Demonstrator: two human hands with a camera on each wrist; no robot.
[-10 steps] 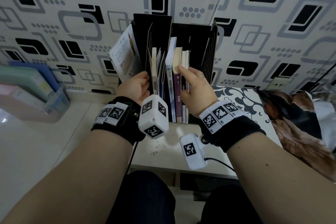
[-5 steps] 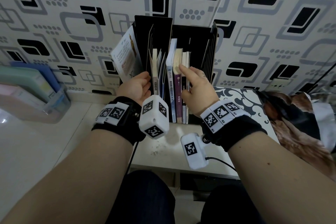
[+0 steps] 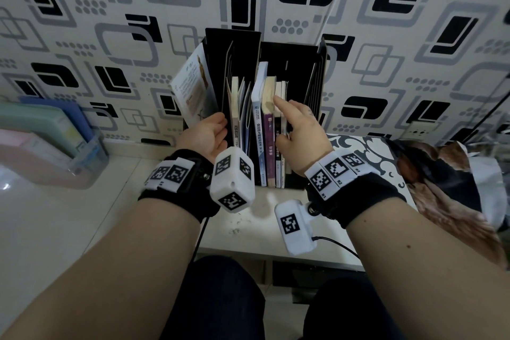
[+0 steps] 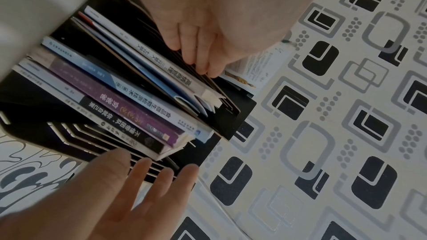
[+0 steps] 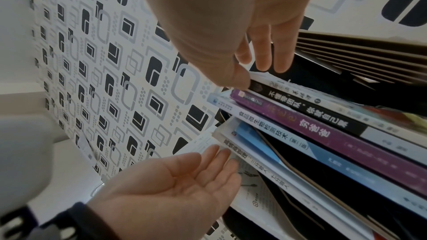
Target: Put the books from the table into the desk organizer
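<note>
A black desk organizer [image 3: 234,44] stands on the white table [image 3: 248,232] against the patterned wall. Several books stand upright in its slots, among them a purple book [image 3: 269,141] and a blue-and-white book [image 3: 258,121]. A white book [image 3: 193,91] leans at the organizer's left side. My left hand [image 3: 212,130] is open, palm turned right, and its straight fingers [image 4: 201,57] touch the left divider and that white book. My right hand [image 3: 295,121] is open; its thumb [image 5: 238,79] touches the book tops, and its other fingers [image 4: 148,174] are spread.
A clear file holder [image 3: 91,157] with coloured folders stands at the left. On the right lie a black-and-white patterned cloth [image 3: 367,152] and a brown bag [image 3: 447,188]. A wall socket [image 3: 422,127] sits behind them. My legs are under the table's front edge.
Both hands stay at the organizer. The right hand's fingertip has shifted only slightly along the book tops.
</note>
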